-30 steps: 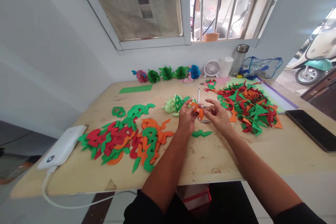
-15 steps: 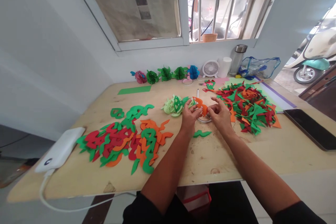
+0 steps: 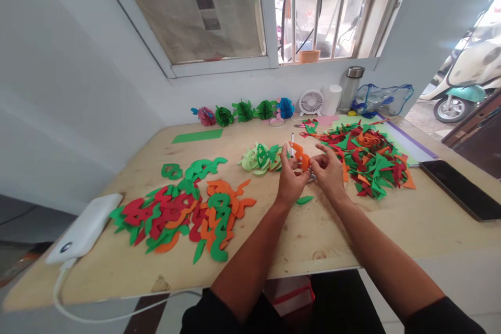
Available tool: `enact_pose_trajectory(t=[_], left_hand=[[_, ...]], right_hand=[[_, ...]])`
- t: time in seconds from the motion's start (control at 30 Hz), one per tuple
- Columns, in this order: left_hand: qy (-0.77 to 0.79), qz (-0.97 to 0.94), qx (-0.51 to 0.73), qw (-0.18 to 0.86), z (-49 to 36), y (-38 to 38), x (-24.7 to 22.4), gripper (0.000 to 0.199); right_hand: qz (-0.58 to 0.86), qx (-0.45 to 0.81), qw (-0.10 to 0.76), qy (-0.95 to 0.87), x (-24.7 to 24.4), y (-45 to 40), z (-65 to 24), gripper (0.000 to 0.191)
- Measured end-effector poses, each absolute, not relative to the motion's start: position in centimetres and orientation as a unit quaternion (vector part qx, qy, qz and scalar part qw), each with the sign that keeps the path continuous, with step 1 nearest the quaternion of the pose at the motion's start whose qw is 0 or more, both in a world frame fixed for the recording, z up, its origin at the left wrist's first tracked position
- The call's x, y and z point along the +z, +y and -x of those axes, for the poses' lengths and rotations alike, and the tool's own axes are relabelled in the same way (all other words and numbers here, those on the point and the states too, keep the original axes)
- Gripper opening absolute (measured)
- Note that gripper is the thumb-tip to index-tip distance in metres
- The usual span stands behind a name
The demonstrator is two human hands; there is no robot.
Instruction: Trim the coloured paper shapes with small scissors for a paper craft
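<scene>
An orange paper cutout (image 3: 301, 155) with a curved outline is held up over the middle of the table. My right hand (image 3: 327, 169) pinches its right edge between thumb and fingertips. My left hand (image 3: 291, 180) grips its lower left part, the thumb close to the right fingertips and the index finger pointing up. Just below the hands lies a green leaf-shaped paper piece (image 3: 304, 200), partly covered by my left wrist. Behind the left fingers rest pale green paper cutouts (image 3: 250, 159). A small shiny item under the hands is mostly hidden.
Red, green and orange cutouts (image 3: 168, 209) are heaped at left, beside a white power bank (image 3: 84, 227) with a cable. Paper scraps (image 3: 371, 156) pile up at right, near a phone (image 3: 460, 188). Paper ornaments (image 3: 243, 110), a small fan (image 3: 311, 102) and a bottle (image 3: 351, 88) line the wall.
My left hand has shifted right, closer to my right hand, and now covers part of the green piece below. The orange cutout has turned slightly. The view has swung a little.
</scene>
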State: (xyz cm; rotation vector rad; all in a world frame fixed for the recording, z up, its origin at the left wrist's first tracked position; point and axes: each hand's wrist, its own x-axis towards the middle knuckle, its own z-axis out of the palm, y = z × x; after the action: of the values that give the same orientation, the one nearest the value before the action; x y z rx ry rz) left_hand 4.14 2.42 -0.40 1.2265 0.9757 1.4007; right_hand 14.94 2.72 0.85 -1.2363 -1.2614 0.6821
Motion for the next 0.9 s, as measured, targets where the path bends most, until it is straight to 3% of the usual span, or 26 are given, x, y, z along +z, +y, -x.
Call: enact_pose_trajectory(t=[0.23, 0.47, 0.9], left_hand=[[0.404, -0.399, 0.627, 0.533, -4.1, 2.4, 0.5, 0.078], [0.386, -0.263, 0.637, 0.613, -3.6, 2.7, 1.5, 0.083], [0.396, -0.26, 0.658, 0.585, -3.4, 2.7, 1.5, 0.069]], right_hand=[[0.523, 0.295, 0.585, -0.545, 0.9, 2.7, -14.9, 0.05], [0.507, 0.301, 0.581, -0.561, 0.9, 2.6, -14.7, 0.049], [0.496, 0.352, 0.574, -0.549, 1.3, 2.3, -14.5, 0.045]])
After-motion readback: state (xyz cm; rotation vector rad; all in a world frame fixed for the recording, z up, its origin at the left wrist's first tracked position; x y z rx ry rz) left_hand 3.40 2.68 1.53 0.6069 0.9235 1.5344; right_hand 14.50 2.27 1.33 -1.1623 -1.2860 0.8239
